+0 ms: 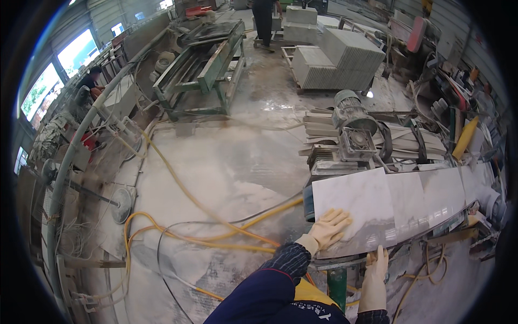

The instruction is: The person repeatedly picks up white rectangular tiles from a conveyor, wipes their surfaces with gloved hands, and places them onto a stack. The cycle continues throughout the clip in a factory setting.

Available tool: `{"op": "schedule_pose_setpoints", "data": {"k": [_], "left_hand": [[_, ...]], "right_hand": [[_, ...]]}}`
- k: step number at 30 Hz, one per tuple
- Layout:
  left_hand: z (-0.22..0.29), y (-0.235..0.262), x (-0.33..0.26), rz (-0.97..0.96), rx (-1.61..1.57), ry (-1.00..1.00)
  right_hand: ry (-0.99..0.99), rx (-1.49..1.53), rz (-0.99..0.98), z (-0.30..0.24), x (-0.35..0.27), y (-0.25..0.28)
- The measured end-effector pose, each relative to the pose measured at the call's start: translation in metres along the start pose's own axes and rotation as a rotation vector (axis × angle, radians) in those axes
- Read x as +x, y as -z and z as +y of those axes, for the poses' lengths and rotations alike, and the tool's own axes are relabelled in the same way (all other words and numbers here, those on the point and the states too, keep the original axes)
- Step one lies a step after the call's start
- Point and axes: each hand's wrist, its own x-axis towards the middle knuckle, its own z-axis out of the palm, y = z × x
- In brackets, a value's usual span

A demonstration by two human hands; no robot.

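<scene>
My left hand (330, 229), in a cream rubber glove, lies flat with fingers spread on a square white stone tile (353, 200). Grey veining shows along the tile's near part. My right hand (375, 272), gloved the same way, is at the near edge of the tile. Its fingers point up and forward against that edge, and nothing shows in its palm. More pale tiles (426, 194) continue in a row to the right, on a long machine bed. A green post (337, 286) stands beneath the bed, between my arms.
Yellow hoses (183, 235) and a dark cable cross the dusty, wet floor on the left. A motor (353, 121) sits beyond the tiles, near stacked slabs (337, 59) on pallets. A green metal frame (205, 70) stands far left. Two people (263, 21) are farther off.
</scene>
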Motion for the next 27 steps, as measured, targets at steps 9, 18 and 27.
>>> {"op": "schedule_pose_setpoints", "data": {"k": [9,18,27], "left_hand": [[-0.009,-0.005,-0.004,-0.044,-0.002,0.024],[-0.024,-0.032,-0.023,0.253,0.145,0.151],[-0.053,-0.038,-0.060,0.321,-0.991,1.089]], "right_hand": [[-0.230,0.102,-0.270,0.007,0.004,-0.018],[-0.216,0.296,-0.265,0.001,-0.018,-0.053],[0.049,-0.290,-0.110,-0.003,-0.061,-0.090]]}}
